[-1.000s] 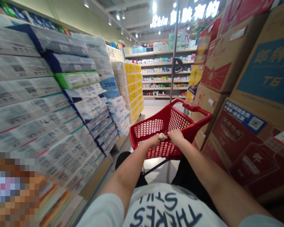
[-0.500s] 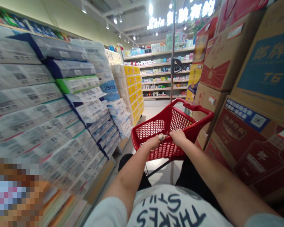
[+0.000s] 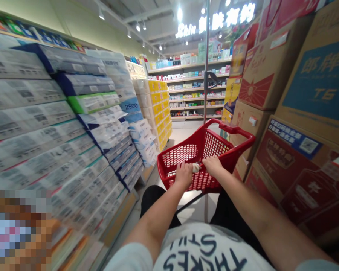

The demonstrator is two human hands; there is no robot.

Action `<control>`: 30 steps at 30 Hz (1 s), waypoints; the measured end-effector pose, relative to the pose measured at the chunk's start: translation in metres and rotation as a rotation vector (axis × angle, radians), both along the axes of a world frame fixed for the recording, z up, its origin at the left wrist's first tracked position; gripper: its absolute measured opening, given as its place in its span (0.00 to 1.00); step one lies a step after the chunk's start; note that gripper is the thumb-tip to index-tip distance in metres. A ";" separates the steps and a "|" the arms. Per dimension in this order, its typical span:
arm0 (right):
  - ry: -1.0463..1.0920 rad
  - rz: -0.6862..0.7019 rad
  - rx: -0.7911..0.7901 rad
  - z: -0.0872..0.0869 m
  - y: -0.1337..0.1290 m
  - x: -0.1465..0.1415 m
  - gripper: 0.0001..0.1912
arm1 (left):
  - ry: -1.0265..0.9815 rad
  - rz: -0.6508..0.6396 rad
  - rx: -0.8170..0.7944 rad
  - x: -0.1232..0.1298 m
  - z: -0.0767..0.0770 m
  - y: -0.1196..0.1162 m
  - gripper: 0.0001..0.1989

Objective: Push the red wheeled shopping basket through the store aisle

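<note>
A red plastic shopping cart point(image 3: 183, 150) with perforated basket walls stands tilted before me. My right hand point(image 3: 213, 165) is closed over the near rim of the basket, its fingers curled on the edge. To its left, my left hand point(image 3: 184, 174) rests on the same rim, fingers bent over it toward the inside. A small whitish thing point(image 3: 196, 167) sits between the two hands, close to the left thumb; its kind is too small to make out. The cart's handle bar point(image 3: 237, 131) rises at the far right, with neither hand on it.
Stacked paper packs point(image 3: 45, 128) line the left side. Yellow-sided packs point(image 3: 161, 109) stand farther along. Large cartons point(image 3: 305, 150) are piled close on the right. A metal pole point(image 3: 207, 45) rises beyond the cart, before shelves point(image 3: 186, 92) of small goods.
My left hand has shifted slightly up on the rim, and its fingers show more. The whitish thing has moved a little down and right. My right hand stays on the rim.
</note>
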State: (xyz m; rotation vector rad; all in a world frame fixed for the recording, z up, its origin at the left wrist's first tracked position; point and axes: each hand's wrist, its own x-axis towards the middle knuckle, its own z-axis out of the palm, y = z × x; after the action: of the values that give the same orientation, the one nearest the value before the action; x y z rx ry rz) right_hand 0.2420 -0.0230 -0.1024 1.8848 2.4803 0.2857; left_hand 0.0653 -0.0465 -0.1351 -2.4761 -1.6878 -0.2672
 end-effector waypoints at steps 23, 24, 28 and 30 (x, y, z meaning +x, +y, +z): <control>0.024 0.033 0.031 -0.009 -0.001 0.003 0.15 | 0.022 0.060 0.014 -0.005 -0.004 0.007 0.16; 0.026 0.036 0.032 -0.009 -0.002 0.003 0.14 | 0.022 0.074 0.042 -0.006 -0.005 0.006 0.16; 0.042 0.047 0.042 -0.008 -0.003 0.003 0.14 | 0.013 0.061 -0.125 -0.008 0.001 0.007 0.15; 0.042 0.038 0.049 -0.008 -0.004 0.002 0.14 | 0.024 0.031 -0.202 -0.009 0.003 0.007 0.16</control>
State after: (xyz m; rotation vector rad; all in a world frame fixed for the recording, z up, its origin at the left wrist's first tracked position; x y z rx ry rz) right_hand 0.2442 -0.0267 -0.1103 1.8830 2.5615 0.3133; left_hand 0.0563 -0.0397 -0.1325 -2.5779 -1.8246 -0.0666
